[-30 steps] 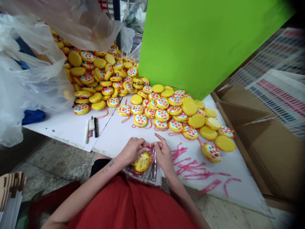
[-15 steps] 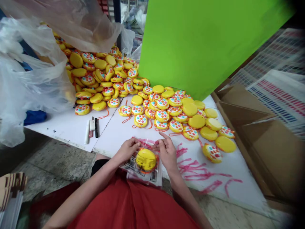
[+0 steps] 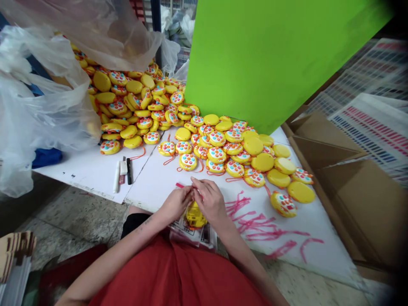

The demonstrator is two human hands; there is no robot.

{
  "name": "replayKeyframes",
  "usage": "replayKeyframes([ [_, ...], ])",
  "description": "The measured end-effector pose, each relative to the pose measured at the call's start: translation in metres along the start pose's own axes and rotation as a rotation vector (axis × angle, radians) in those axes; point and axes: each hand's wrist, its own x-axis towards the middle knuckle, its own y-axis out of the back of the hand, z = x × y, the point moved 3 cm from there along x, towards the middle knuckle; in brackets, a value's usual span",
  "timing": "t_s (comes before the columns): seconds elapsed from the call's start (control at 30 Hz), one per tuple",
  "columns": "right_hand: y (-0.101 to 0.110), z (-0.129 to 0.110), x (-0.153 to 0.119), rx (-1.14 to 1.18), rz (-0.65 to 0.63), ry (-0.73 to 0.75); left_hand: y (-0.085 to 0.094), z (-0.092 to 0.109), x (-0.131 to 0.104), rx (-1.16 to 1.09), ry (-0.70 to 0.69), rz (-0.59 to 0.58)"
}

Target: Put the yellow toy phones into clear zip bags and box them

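Note:
A clear plastic bag (image 3: 208,238) with black print lies at the table's front edge, a yellow toy (image 3: 195,216) inside it. My left hand (image 3: 178,203) pinches the gathered mouth of the bag. Pressed against it from the other side, my right hand (image 3: 210,199) has its fingers closed on the same mouth and partly covers the toy. A short end of pink tie strip (image 3: 179,185) pokes out beyond the left fingertips. Loose pink strips (image 3: 261,225) are scattered to the right of my right hand.
Yellow toys with coloured dots and orange cords (image 3: 217,155) are heaped beyond my hands, below a green panel (image 3: 255,55). A black marker (image 3: 129,171) and a white pen (image 3: 116,177) lie left. An open cardboard box (image 3: 338,182) stands right; plastic sheeting (image 3: 47,114) hangs left.
My hands have come together over the bag's mouth, which was spread between them. The bag's top is now bunched, and my right hand has moved left over part of the toy.

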Motion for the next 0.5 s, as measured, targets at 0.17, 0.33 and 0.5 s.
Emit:
replayKeyframes([
  [0.17, -0.004, 0.011, 0.001, -0.065, 0.027, -0.077, -0.001, 0.000, 0.000, 0.075, -0.049, -0.037],
  [0.33, 0.018, 0.098, -0.031, -0.093, 0.088, -0.436, 0.001, -0.032, 0.003, -0.251, 0.174, -0.021],
  [0.5, 0.052, 0.181, -0.082, -0.402, 0.023, -0.755, 0.003, -0.059, 0.003, -0.393, 0.223, 0.051],
])
